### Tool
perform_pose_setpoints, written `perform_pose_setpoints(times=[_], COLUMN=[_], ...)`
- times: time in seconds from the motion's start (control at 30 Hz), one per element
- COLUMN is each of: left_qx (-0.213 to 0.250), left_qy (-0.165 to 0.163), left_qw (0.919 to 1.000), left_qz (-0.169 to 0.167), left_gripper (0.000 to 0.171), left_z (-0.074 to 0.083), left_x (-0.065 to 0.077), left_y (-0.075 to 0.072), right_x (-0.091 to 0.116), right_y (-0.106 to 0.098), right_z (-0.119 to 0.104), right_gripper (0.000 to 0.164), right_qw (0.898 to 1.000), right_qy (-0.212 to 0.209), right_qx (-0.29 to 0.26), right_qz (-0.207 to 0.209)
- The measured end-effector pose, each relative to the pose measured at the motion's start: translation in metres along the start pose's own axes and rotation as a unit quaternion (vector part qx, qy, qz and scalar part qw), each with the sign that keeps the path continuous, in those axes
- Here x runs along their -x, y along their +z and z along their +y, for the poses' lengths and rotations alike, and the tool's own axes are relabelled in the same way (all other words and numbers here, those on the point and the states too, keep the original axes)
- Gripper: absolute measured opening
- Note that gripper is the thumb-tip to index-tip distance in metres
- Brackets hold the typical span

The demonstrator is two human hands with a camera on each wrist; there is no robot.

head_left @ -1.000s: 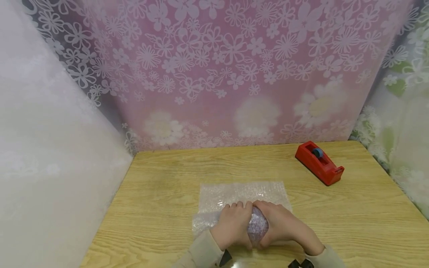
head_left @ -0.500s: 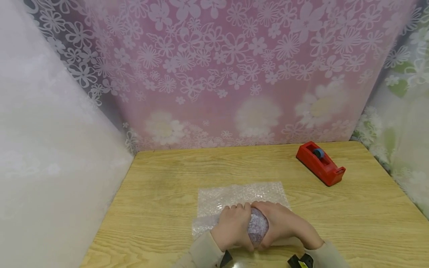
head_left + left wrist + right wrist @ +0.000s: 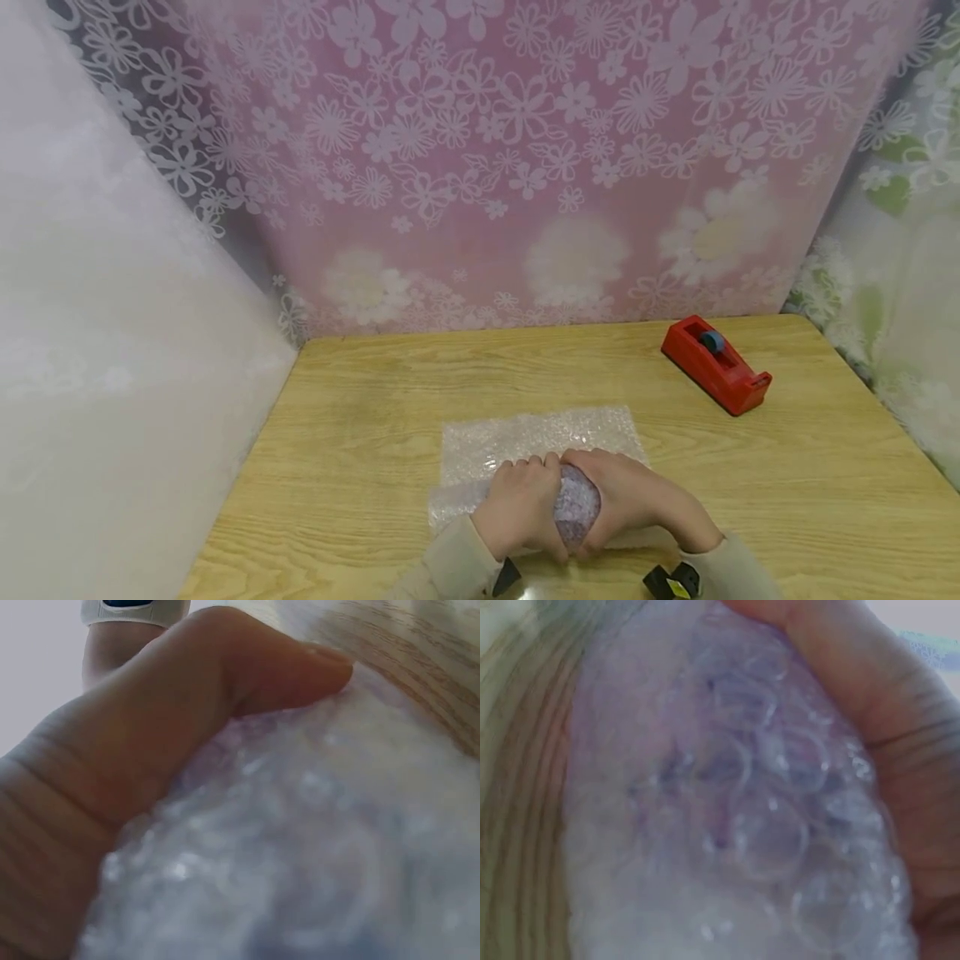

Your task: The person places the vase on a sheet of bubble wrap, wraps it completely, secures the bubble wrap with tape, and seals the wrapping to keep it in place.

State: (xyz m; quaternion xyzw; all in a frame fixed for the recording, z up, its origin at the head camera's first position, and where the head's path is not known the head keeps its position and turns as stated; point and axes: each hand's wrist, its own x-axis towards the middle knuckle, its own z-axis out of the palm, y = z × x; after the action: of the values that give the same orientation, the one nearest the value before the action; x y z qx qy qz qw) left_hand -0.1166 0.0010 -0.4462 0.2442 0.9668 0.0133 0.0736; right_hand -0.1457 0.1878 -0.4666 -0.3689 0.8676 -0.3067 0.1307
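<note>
Near the front of the table, both hands grip a purple item wrapped in bubble wrap (image 3: 577, 504); the wrap hides what the item is. My left hand (image 3: 521, 506) curls round its left side, and my right hand (image 3: 633, 500) round its right. In the left wrist view the thumb (image 3: 225, 667) lies over the bundle (image 3: 300, 847). Large bubbles cover the bundle (image 3: 735, 802) in the right wrist view, with the right hand (image 3: 900, 742) along its edge. A flat part of the bubble wrap (image 3: 525, 437) spreads on the table beyond the hands.
A red tape dispenser (image 3: 716, 371) with a blue-cored roll stands at the back right of the wooden table (image 3: 360, 400). Flowered pink curtains (image 3: 480, 167) hang behind the table, with pale sheets on both sides.
The far left corner of the flat bubble wrap has shifted slightly left and nearer. Both hands keep the same hold on the bundle.
</note>
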Motion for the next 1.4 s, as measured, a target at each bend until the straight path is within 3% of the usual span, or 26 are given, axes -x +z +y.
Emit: perform_pose_setpoints(times=[0.3,0.53,0.73,0.97,1.2,1.4], left_qx=[0.005,0.038,0.054,0.079,0.083,0.085], left_qy=[0.001,0.008,0.019,0.025,0.027,0.017], left_qw=[1.0,0.9992,0.9979,0.9942,0.9928,0.9907], left_qz=[0.0,-0.006,-0.032,-0.069,-0.082,-0.106], left_gripper=[0.09,0.098,0.092,0.087,0.079,0.083], left_z=[-0.001,-0.005,-0.012,-0.017,-0.017,-0.016], left_x=[0.0,-0.003,-0.009,-0.016,-0.017,-0.021], left_y=[-0.001,0.001,0.0,-0.006,-0.014,-0.016], right_x=[0.0,0.0,0.0,0.0,0.002,0.009], right_y=[0.001,0.003,0.002,0.002,-0.001,0.0], right_z=[0.002,0.004,0.004,0.0,-0.012,-0.028], right_gripper=[0.074,0.078,0.074,0.072,0.076,0.09], right_qw=[0.999,0.998,0.996,0.992,0.994,0.987], right_qy=[-0.003,0.041,0.051,0.09,0.107,0.138], right_qx=[-0.042,-0.054,-0.07,-0.084,-0.034,0.072], right_qz=[-0.008,-0.016,-0.013,-0.014,0.014,0.05])
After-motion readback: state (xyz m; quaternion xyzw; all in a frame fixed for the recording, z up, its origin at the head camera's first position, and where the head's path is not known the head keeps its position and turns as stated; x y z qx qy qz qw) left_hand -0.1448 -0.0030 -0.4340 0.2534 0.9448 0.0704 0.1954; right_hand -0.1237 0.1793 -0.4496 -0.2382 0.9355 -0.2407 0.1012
